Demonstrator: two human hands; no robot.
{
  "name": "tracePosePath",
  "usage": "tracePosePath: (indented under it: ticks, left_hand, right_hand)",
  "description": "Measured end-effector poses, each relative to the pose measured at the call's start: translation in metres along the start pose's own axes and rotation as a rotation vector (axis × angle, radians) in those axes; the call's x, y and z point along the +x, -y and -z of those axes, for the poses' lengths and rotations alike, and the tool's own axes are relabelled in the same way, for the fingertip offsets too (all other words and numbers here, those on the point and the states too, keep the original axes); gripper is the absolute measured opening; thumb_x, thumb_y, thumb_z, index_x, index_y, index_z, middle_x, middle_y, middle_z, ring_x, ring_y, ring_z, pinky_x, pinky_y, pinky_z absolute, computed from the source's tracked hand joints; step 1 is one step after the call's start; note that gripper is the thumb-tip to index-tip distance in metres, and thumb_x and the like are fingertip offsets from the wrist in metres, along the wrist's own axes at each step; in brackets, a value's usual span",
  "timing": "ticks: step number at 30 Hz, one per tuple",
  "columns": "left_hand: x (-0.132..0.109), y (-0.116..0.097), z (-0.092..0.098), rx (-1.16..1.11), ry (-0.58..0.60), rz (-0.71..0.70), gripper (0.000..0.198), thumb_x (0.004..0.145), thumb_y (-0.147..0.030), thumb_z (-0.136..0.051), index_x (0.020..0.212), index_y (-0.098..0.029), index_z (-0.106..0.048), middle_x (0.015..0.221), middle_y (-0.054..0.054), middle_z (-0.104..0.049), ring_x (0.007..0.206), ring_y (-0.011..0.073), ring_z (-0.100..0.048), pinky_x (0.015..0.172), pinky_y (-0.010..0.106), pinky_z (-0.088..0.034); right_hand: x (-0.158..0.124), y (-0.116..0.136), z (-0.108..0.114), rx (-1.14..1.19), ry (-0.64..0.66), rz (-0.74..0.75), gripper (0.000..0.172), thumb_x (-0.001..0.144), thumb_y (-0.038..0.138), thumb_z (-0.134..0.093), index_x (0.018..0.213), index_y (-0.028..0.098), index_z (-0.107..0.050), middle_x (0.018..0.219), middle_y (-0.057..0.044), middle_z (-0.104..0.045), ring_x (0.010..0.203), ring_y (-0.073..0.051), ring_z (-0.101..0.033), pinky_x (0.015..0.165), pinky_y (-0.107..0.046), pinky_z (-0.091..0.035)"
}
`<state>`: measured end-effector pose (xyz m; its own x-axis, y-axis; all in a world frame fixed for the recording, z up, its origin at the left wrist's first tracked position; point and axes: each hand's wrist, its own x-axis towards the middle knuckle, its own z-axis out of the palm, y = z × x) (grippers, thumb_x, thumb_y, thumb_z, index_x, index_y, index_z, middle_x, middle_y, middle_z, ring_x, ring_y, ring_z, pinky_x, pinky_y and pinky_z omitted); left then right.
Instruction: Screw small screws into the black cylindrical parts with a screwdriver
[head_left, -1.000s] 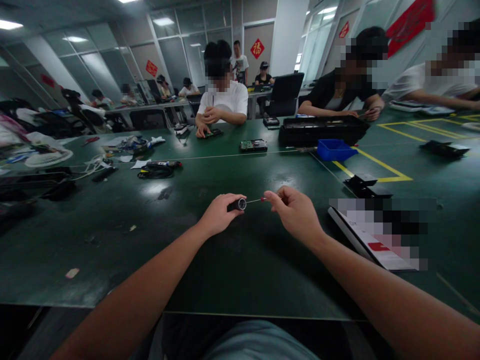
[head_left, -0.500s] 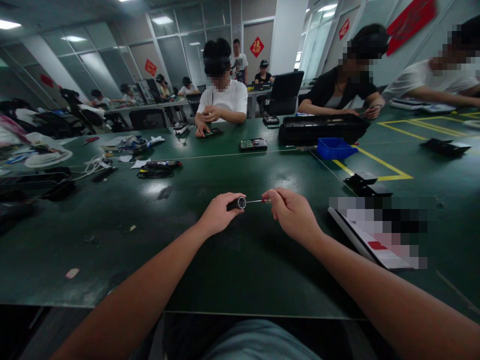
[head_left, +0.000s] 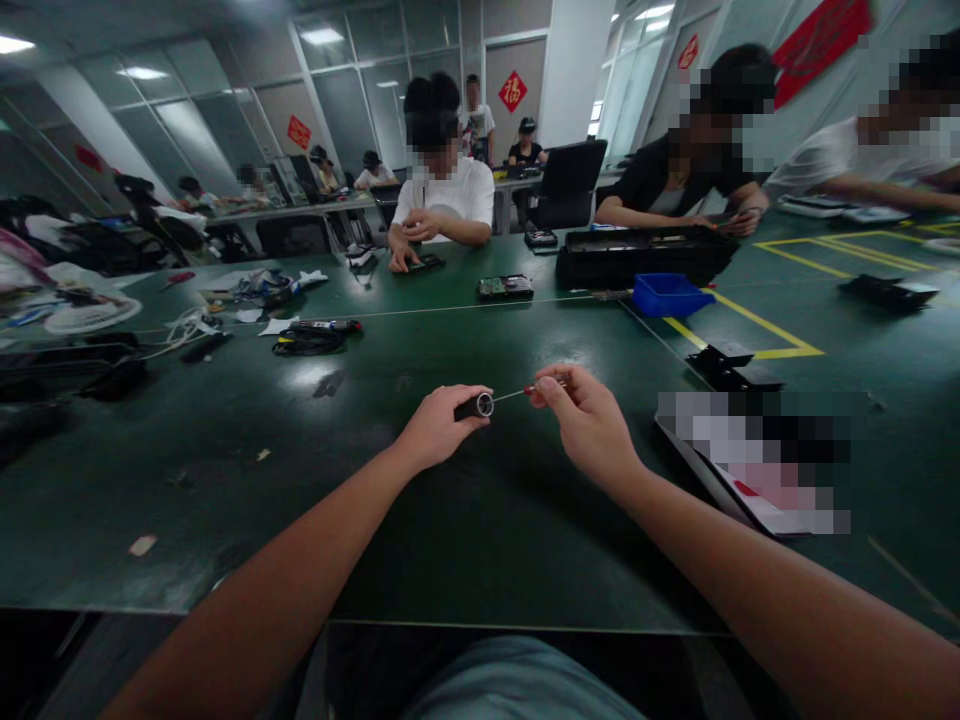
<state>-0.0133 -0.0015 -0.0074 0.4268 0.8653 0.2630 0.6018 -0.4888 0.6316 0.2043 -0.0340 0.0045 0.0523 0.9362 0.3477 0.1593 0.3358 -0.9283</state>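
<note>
My left hand (head_left: 437, 425) is closed around a short black cylinder with a silver end (head_left: 475, 406), held just above the dark green table (head_left: 465, 540). A thin metal rod (head_left: 510, 394) runs from the cylinder's silver end to my right hand (head_left: 589, 420). The right thumb and fingers pinch the rod's far end, where a small red part (head_left: 531, 389) shows. The two hands are a short gap apart, both over the middle of the table in front of me.
A flat case (head_left: 750, 470) lies right of my right hand, black parts (head_left: 731, 365) beyond it. Farther off sit a blue bin (head_left: 667, 296), a black tray (head_left: 645, 256), a circuit board (head_left: 506, 288) and coiled cables (head_left: 311, 342). Several people work across the table.
My right hand has lifted slightly and tilted the rod's red end upward. The left hand and the cylinder have stayed almost still.
</note>
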Motion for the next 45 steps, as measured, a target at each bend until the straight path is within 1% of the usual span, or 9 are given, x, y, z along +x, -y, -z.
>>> tracePosePath:
  ticks: [4,7,10,15,21,36,39,42,45]
  left_hand:
    - [0.001,0.000,0.002,0.001,-0.024,-0.049,0.040,0.087,-0.020,-0.073,0.126,-0.024,-0.067,0.125,0.006,-0.070,0.116,0.0247,-0.062,0.106,0.045,-0.043]
    - [0.002,-0.003,0.006,0.059,-0.002,-0.113,0.037,0.090,-0.022,-0.070,0.127,-0.027,-0.066,0.128,0.005,-0.069,0.122,0.0244,-0.059,0.115,0.053,-0.031]
    - [0.003,-0.003,0.008,0.131,0.032,-0.125,0.036,0.091,-0.022,-0.068,0.127,-0.029,-0.066,0.130,0.004,-0.068,0.125,0.0241,-0.057,0.118,0.057,-0.024]
    - [0.002,0.002,0.006,0.136,0.056,-0.074,0.039,0.091,-0.022,-0.069,0.129,-0.027,-0.064,0.129,0.004,-0.068,0.122,0.0237,-0.057,0.114,0.052,-0.033]
    - [0.001,-0.004,0.006,0.124,0.049,-0.047,0.039,0.091,-0.026,-0.069,0.129,-0.027,-0.065,0.129,0.004,-0.068,0.117,0.0248,-0.059,0.109,0.048,-0.038]
    - [0.000,-0.007,0.007,0.088,0.010,0.002,0.039,0.090,-0.028,-0.069,0.130,-0.026,-0.065,0.126,0.005,-0.070,0.113,0.0259,-0.062,0.105,0.046,-0.041]
    - [0.000,-0.006,0.006,0.104,0.017,-0.007,0.039,0.091,-0.028,-0.069,0.129,-0.027,-0.065,0.125,0.006,-0.070,0.113,0.0258,-0.062,0.105,0.047,-0.042]
    - [0.000,-0.003,0.006,0.125,0.018,-0.024,0.038,0.092,-0.028,-0.068,0.129,-0.027,-0.064,0.124,0.005,-0.070,0.112,0.0250,-0.061,0.108,0.049,-0.039]
    - [0.000,-0.001,0.006,0.139,0.020,-0.034,0.037,0.092,-0.029,-0.067,0.129,-0.026,-0.064,0.124,0.004,-0.070,0.110,0.0247,-0.061,0.109,0.051,-0.037]
  right_hand:
    - [0.005,-0.006,-0.004,0.255,-0.051,-0.140,0.030,0.089,0.050,-0.063,0.094,0.021,-0.067,0.085,-0.003,-0.068,0.078,-0.018,-0.065,0.080,-0.038,-0.055]
    - [0.008,-0.011,-0.005,0.439,-0.112,-0.292,0.028,0.085,0.050,-0.068,0.087,0.022,-0.066,0.078,-0.001,-0.064,0.071,-0.016,-0.062,0.074,-0.035,-0.057]
    - [0.010,-0.015,-0.005,0.462,-0.156,-0.379,0.025,0.085,0.047,-0.067,0.081,0.022,-0.063,0.072,0.000,-0.060,0.064,-0.015,-0.058,0.067,-0.032,-0.056]
    - [0.009,-0.017,-0.003,0.333,-0.179,-0.254,0.025,0.088,0.048,-0.065,0.089,0.023,-0.063,0.080,0.000,-0.064,0.072,-0.016,-0.062,0.070,-0.032,-0.056]
    - [0.007,-0.014,-0.004,0.229,-0.115,-0.168,0.027,0.090,0.048,-0.061,0.093,0.022,-0.062,0.085,-0.002,-0.066,0.076,-0.016,-0.063,0.075,-0.035,-0.055]
    - [0.007,-0.010,-0.003,0.182,-0.068,-0.128,0.028,0.090,0.048,-0.061,0.095,0.021,-0.063,0.086,-0.004,-0.068,0.078,-0.019,-0.066,0.077,-0.038,-0.055]
    - [0.005,0.000,0.000,0.050,-0.045,-0.089,0.029,0.091,0.049,-0.061,0.093,0.020,-0.066,0.086,-0.004,-0.070,0.078,-0.019,-0.065,0.074,-0.035,-0.052]
    - [0.002,0.009,0.004,-0.222,-0.036,-0.061,0.037,0.089,0.055,-0.063,0.074,0.021,-0.064,0.065,-0.001,-0.064,0.060,-0.016,-0.057,0.061,-0.032,-0.044]
    - [0.001,0.012,0.006,-0.352,-0.038,-0.013,0.042,0.089,0.057,-0.062,0.066,0.022,-0.060,0.058,0.001,-0.060,0.053,-0.014,-0.051,0.055,-0.031,-0.037]
